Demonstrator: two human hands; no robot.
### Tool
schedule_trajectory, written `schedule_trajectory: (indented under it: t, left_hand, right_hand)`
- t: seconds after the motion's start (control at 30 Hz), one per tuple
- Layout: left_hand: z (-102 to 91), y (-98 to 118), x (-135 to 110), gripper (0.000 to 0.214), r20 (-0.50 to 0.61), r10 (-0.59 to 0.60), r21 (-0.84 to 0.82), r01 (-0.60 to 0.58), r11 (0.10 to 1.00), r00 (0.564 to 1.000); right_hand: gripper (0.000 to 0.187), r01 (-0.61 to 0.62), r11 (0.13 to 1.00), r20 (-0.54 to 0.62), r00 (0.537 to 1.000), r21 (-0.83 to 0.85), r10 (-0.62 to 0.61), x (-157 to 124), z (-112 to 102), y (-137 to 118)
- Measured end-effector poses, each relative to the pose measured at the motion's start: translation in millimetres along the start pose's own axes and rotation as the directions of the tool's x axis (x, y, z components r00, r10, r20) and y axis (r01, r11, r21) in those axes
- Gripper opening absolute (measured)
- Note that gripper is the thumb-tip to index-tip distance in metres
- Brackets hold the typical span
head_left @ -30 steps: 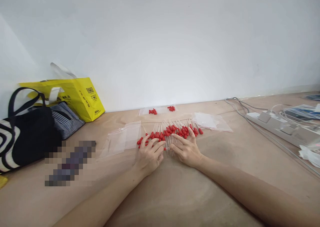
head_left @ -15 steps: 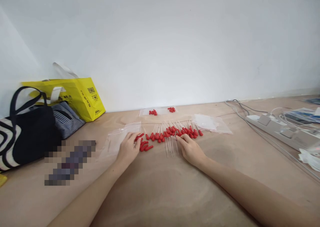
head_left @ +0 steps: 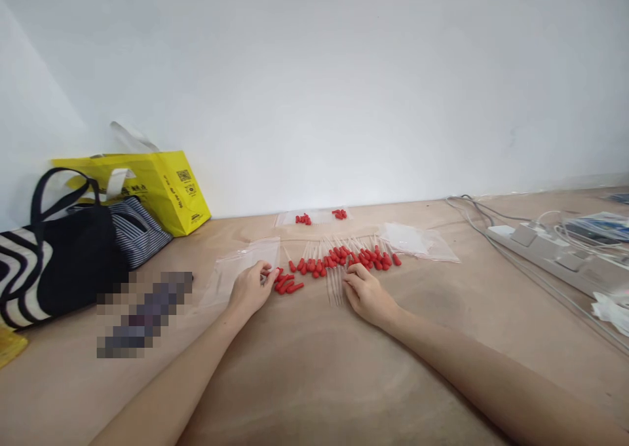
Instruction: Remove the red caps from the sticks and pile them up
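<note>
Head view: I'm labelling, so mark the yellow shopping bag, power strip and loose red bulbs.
Yellow shopping bag (head_left: 181, 197): head view, QR-code panel.
Power strip (head_left: 547, 251): head view, top face.
Loose red bulbs (head_left: 284, 285): head view, pile's middle.

A: Left hand (head_left: 251, 290)?
B: It obscures part of the red bulbs (head_left: 285, 285); what it grips cannot be determined.
A: Right hand (head_left: 367, 294)?
B: It screens some clear tubes (head_left: 335, 287); contact is unconfirmed.
A: Edges?
B: Black bag (head_left: 78, 262) is cut off at left, both forearms (head_left: 184, 367) below.
A: Remainder?
B: Dark object (head_left: 146, 315) is pixelated beyond identification; lettering (head_left: 173, 194) on the yellow bag (head_left: 152, 172) is too small to read.
</note>
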State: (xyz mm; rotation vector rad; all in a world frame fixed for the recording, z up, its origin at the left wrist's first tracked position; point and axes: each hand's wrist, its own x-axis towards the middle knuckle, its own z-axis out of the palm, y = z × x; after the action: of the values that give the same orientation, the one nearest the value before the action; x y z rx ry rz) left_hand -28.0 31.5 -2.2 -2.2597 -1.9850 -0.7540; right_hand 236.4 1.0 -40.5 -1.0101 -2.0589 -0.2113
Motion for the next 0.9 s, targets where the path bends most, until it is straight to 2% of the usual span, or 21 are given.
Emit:
schedule_trajectory:
  t: [0.3,0.43,0.6,0.77,0.9]
  left_hand:
    - [-5.5,2.9,2.3,0.026,0.012,-0.009,0.152,0.007,0.988,1.0]
    - [-4.8,19.7,18.4,0.021,0.007,-0.041,0.211,0.038,0.977,0.999]
    - [6.0,42.2,47.7,0.03,0.067,-0.107,0.281,0.084,0.956,0.992]
    - [18.0,51.4,63.2,0.035,0.125,-0.203,0.339,0.15,0.929,0.971]
    - [12.9,57.3,67.8,0.03,0.136,-0.213,0.362,0.152,0.92,0.968]
  right_hand:
    - [0.015,-0.034,0.998,0.145,0.989,0.045,0.027,2.9,-7.5,-8.4]
    - [0.022,-0.035,0.999,0.151,0.988,0.035,0.029,1.6,-9.2,-7.1]
    - [0.02,-0.091,0.995,0.126,0.989,0.049,0.084,-3.3,-12.4,1.7]
    - [0.018,-0.141,0.99,0.152,0.979,0.032,0.134,-5.5,-19.3,10.4]
    - [0.016,-0.142,0.99,0.157,0.978,0.025,0.137,-4.2,-21.3,10.6]
